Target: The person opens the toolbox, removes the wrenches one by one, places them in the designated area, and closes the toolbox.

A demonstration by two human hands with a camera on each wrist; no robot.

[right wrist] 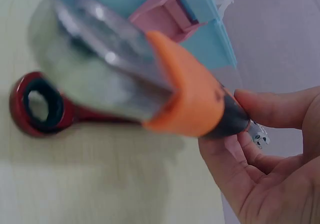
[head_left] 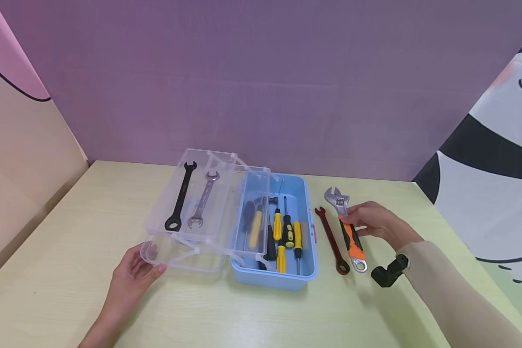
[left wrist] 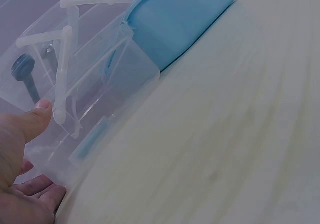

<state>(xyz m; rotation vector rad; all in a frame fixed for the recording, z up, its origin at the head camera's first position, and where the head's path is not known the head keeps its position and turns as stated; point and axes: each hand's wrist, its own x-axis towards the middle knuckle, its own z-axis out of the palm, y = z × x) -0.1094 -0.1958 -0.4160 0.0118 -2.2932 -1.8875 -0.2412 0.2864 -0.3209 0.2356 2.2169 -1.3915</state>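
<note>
My right hand (head_left: pixel 376 220) pinches an adjustable wrench (head_left: pixel 352 241) by its orange and black handle, thumb on one side and fingers on the other. Its silver jaw end points away from me. Just left of it lies a dark red combination wrench (head_left: pixel 332 239) on the table. My left hand (head_left: pixel 128 285) holds the near left corner of the clear plastic lid (head_left: pixel 204 263), which is folded out from a blue toolbox (head_left: pixel 269 280). Above the lid, a clear tray (head_left: pixel 161 220) carries a black combination wrench (head_left: pixel 182 198) and a silver open-end wrench (head_left: pixel 203 198).
Inside the blue toolbox lie several screwdrivers with yellow or black handles, such as a yellow one (head_left: pixel 277 224), and a small hammer (head_left: pixel 273 199). A pink latch (right wrist: pixel 160 17) is on the box's side. Behind the table stands a purple wall (head_left: pixel 261 96).
</note>
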